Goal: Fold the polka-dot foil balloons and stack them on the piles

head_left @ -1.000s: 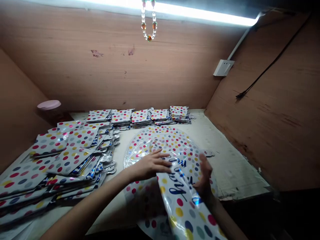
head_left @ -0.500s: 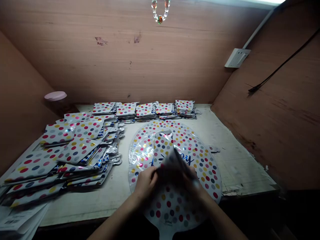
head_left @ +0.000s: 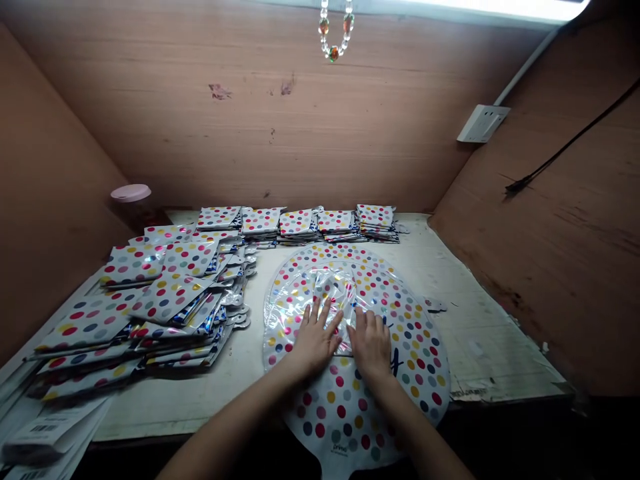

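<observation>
Folded foil [head_left: 334,288] lies partly beneath left hand [head_left: 316,341] and right hand [head_left: 371,343].

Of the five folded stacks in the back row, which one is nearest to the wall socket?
The rightmost stack, at the row's end; the others stand farther left.

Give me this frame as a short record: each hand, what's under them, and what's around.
Left hand: left hand, palm down on the folded piece
Right hand: right hand, palm down at the folded piece's right side
Under the hands: folded piece of dotted foil, lying on a round dotted sheet
Sheet position: flat, overhanging the table at the front
Left side: large pile of folded dotted pieces
Back: row of five small stacks
</observation>
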Tool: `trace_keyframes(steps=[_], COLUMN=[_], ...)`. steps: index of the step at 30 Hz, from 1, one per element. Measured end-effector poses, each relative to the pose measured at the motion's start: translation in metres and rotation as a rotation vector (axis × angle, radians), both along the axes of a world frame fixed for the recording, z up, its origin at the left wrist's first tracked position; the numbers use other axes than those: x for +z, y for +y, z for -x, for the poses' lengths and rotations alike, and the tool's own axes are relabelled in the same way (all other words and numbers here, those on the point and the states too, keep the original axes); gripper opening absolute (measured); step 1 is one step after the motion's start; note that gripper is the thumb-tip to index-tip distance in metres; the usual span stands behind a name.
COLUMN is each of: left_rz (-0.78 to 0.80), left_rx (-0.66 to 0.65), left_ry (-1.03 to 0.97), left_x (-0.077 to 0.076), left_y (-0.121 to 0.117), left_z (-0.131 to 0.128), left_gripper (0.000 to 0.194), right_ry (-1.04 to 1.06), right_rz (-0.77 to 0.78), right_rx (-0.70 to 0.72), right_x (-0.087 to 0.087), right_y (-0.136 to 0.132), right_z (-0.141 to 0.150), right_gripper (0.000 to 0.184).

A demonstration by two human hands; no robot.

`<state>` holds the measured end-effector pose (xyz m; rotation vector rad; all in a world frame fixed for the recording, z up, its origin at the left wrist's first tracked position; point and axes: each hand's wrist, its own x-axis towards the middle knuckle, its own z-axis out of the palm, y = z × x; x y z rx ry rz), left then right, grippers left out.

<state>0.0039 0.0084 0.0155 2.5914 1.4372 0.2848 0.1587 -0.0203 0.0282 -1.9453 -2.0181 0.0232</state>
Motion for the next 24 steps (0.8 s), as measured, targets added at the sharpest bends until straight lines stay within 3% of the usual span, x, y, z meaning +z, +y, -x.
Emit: trace_keyframes(steps=[2, 4, 8, 9, 12, 15, 17, 19, 22, 24], left_rz=[0.035, 0.079, 0.209, 0.222, 0.221, 0.216, 0.215, 0.232, 0.307, 0.342], left_rx=[-0.019, -0.075, -0.263, -0.324, -0.435, -0.387, -0.362, -0.286, 0.005, 0.222], left_ry=[0.016, 0.019, 0.065, 0.046, -0.138, -0.317, -0.379, -0.430, -0.503, -0.508], left_x=[-0.004, 0.000, 0.026, 0.031, 0.035, 0.027, 0.021, 0.018, 0.020, 0.022], left_y=[0.004, 0.007, 0.008, 0.005, -0.014, -0.039, -0.051, -0.055, -0.048, -0.040], left_z=[0.001, 0.004, 0.021, 0.028, 0.050, 0.061, 0.060, 0.052, 0.036, 0.023], left_gripper=[0.059, 0.067, 0.107, 0.103, 0.054, 0.034, 0.029, 0.025, 0.023, 0.026], right_ry=[-0.021, -0.041, -0.022, 0.017, 0.194, 0.347, 0.471, 0.619, 0.748, 0.695], right_rz=[-0.180, -0.236, -0.302, -0.309, -0.183, -0.013, -0.011, 0.016, 0.130, 0.175], right_rx=[0.276, 0.469, 0.598, 0.651, 0.790, 0.862, 0.849, 0.735, 0.389, 0.142], right_x=[-0.003, -0.006, -0.005, -0.003, 0.000, -0.003, -0.007, -0.007, -0.001, 0.003], right_y=[-0.013, -0.020, -0.022, -0.025, -0.043, -0.064, -0.071, -0.068, -0.048, -0.029], right_z=[-0.008, -0.016, -0.031, -0.035, -0.049, -0.061, -0.064, -0.064, -0.055, -0.046], right_gripper=[0.045, 0.053, 0.046, 0.044, 0.041, 0.057, 0.051, 0.036, 0.030, 0.035])
